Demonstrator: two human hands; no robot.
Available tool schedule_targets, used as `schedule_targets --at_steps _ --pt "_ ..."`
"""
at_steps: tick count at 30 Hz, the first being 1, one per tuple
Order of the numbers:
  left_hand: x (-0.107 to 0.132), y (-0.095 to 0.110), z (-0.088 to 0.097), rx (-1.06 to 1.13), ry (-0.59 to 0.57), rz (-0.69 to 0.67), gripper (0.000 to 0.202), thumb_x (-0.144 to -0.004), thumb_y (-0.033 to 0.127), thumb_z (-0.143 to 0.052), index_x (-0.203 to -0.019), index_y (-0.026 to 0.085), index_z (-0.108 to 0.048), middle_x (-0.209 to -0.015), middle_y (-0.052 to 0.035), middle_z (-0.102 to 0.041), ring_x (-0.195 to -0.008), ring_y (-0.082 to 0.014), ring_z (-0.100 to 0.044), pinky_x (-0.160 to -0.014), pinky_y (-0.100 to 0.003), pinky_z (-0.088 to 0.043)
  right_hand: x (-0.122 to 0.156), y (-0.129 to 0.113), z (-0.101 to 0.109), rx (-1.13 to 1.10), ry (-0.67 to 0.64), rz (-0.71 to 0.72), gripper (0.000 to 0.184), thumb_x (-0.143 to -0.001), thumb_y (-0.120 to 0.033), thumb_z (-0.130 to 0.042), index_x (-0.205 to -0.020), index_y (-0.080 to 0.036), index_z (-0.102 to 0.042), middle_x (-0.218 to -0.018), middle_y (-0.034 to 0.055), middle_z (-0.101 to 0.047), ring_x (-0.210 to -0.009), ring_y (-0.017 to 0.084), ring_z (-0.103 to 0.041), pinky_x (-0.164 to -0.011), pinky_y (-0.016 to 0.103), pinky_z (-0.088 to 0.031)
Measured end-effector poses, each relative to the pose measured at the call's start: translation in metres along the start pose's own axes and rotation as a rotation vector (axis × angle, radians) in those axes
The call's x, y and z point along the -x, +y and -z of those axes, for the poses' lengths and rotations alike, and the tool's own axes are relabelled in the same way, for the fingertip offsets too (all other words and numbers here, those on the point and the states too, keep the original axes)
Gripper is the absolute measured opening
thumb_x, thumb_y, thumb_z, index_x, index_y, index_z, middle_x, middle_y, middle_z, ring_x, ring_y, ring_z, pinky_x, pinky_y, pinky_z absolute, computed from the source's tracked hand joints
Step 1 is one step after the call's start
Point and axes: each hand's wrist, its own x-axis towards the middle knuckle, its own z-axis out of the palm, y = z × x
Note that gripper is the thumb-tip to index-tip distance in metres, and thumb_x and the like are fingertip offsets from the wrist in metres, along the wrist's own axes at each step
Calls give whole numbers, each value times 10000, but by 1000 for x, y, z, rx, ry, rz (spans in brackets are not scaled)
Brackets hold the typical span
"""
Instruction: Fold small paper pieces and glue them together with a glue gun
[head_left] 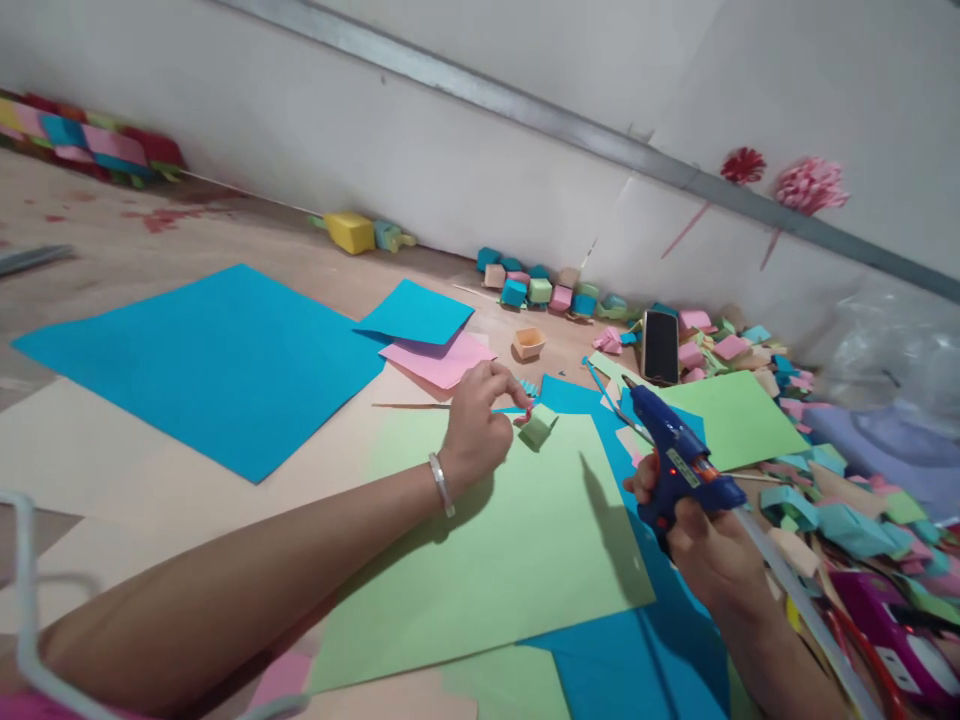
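My left hand (pixel 480 420) reaches forward over a light green sheet (pixel 510 540), its fingers pinched together on a small pink paper piece (pixel 525 412). That piece touches a small folded green paper box (pixel 538 425) lying on the sheet. A silver bangle (pixel 441 484) sits on that wrist. My right hand (pixel 705 545) is closed round the handle of a blue glue gun (pixel 679 460), whose nozzle points up and left, a short way right of the green box. A clear glue stick (pixel 795 590) juts from the gun's back.
Large blue sheet (pixel 217 360) lies at left, with smaller blue (pixel 416 312) and pink (pixel 442 360) sheets behind my left hand. A phone (pixel 661 346) lies near the wall. Several folded paper boxes (pixel 540 290) line the wall; a heap of scraps (pixel 840 500) fills the right.
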Motion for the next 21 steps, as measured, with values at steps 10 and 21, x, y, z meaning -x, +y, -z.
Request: schedule_targets --at_steps 10,21 --pt "-4 -4 3 108 -108 79 176 -479 73 -362 -378 175 -464 -546 -13 -532 -579 -125 -534 -615 -278 -476 -2 12 10 -146 -78 -135 381 -829 -473 -636 -1148 -266 -615 -1008 57 -549 -888 183 -526 -937 358 -455" --pt "-7 -15 -7 -72 -376 182 773 -687 135 -694 -1406 188 -415 -1114 -94 -668 -948 -207 -645 -850 -346 -518 -1 8 6 -168 -163 -182 386 -828 -496 -619 -1116 -239 -630 -957 58 -551 -873 176 -520 -910 317 -452"
